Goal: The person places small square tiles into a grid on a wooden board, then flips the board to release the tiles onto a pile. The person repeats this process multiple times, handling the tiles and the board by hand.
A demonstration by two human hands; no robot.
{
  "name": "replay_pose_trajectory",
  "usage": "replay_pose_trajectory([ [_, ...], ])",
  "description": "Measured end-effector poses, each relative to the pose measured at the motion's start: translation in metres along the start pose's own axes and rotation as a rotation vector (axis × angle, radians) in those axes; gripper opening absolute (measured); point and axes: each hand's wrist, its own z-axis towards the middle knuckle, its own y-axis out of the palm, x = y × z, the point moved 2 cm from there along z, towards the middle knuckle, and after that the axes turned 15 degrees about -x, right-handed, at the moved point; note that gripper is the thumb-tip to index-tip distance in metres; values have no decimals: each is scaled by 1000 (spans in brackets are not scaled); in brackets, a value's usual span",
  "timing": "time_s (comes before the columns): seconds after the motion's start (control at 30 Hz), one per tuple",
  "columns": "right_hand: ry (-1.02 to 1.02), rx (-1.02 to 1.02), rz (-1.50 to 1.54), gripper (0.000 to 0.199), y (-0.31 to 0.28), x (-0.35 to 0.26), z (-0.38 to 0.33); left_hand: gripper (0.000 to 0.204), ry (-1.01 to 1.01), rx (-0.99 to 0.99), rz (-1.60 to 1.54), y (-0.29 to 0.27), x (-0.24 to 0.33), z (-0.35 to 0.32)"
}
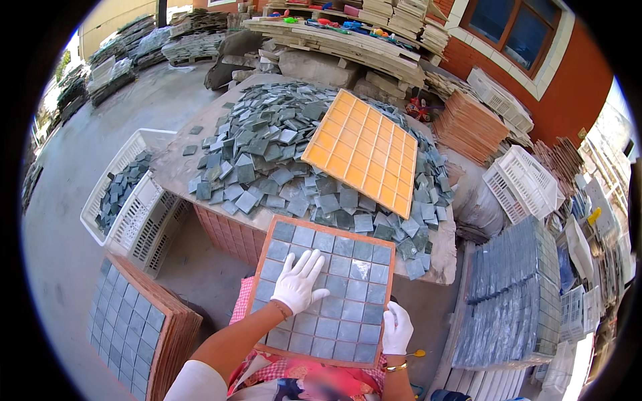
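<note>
No labels, signs or screens visible. Packaging only: bulging pale sack (478,200), plastic-like, up and right of right hand (397,329), wedged between stone table and white crates. Bundled stack of grey mosaic sheets (511,294), apparently wrapped in clear film, just right of right hand. Nothing package-like near left hand (297,282). Wrapping detail too small to confirm.
</note>
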Motion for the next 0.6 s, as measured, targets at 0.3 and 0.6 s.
replay_pose_trajectory([
  [0.3, 70, 0, 59, 25, 4, 16, -6, 77, -80, -10, 4, 5, -15, 74],
  [0.6, 228, 132, 441, 38, 19, 33, -1, 80, 71, -27, -28, 14, 53, 59],
])
